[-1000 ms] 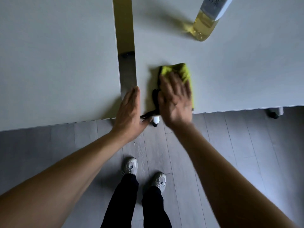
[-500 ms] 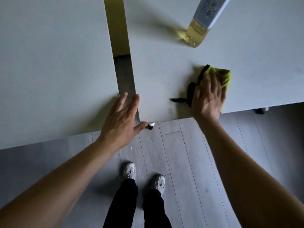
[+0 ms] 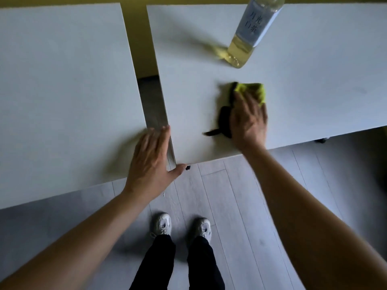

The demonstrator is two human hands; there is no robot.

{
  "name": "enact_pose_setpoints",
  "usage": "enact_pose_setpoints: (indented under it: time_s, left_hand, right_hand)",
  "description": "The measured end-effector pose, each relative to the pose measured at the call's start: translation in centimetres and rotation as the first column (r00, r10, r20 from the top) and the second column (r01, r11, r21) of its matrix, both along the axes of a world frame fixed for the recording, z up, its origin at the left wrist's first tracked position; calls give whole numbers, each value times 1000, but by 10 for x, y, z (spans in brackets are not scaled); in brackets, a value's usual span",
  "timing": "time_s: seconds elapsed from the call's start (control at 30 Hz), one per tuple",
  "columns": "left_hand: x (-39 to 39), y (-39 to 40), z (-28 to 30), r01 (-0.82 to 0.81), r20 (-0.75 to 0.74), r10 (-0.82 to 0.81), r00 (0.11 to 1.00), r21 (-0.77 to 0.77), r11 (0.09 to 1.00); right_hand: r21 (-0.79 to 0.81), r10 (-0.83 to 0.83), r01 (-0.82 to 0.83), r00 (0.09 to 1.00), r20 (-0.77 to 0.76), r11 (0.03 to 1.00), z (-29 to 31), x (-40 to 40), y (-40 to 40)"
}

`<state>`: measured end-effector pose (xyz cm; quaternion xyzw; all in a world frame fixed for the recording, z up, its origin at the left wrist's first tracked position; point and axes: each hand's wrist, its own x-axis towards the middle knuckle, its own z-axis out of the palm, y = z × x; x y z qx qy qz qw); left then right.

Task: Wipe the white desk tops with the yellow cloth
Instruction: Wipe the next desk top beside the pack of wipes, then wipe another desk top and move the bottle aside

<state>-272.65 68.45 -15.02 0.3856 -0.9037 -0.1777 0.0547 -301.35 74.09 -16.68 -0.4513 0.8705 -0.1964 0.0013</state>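
Your right hand (image 3: 249,120) lies flat, palm down and fingers spread, pressing on the yellow cloth (image 3: 252,92) on the right desk top (image 3: 314,91). It is not curled around the cloth; the open palm simply pins it to the surface. The yellow part of the cloth shows just past your fingertips, and a dark edge of it sticks out beside your thumb, trailing to a thin tail toward the near edge of the desk. The cloth and hand are blurred.

Your left hand (image 3: 151,164) is also open, fingers straight and close together, resting at the near right corner of the left desk top (image 3: 62,91). Its fingertips reach the narrow gap (image 3: 155,107) between the two desks, and your thumb points across that gap toward the near corner of the right desk. It holds nothing.

Beyond your right hand, well apart from the cloth, a clear bottle (image 3: 249,38) with pale yellow liquid and a light label stands on the same desk; its cap is out of view.

Below your hands, between your forearms, you can see the grey plank floor (image 3: 240,195), your dark trousers and your pale shoes (image 3: 182,227). A small dark caster (image 3: 321,140) shows under the desk edge to the right of your right hand.
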Motion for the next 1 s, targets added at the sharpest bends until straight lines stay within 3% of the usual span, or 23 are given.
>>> enact_pose_setpoints:
  time_s: [0.1, 0.2, 0.37, 0.67, 0.8, 1.0]
  left_hand:
    - [-9, -8, 10, 70, -57, -68, 996, 31, 997]
    - [-32, -24, 18, 28, -139, -19, 990, 59, 998]
    - [-116, -65, 41, 9, -197, 16, 980, 122, 993]
    - [-296, -110, 88, -246, -314, 376, 872, 382, 891]
    - [-332, -113, 86, -367, -371, 487, 790, 349, 862]
    - [-379, -80, 86, -331, -384, 454, 804, 346, 878]
  right_hand:
    - [49, -114, 112, 993, 31, 992, 8, -28, 7]
    - [46, -118, 116, 992, 41, 992, 10, -27, 2]
    - [93, 60, -52, 995, -86, 994, 16, -54, 11]
    - [-5, 97, -97, 995, -36, 995, 5, -57, 16]
    - [24, 105, -104, 994, -7, 994, 5, -58, 14]
    - [39, 145, -146, 989, 40, 988, 8, -60, 14]
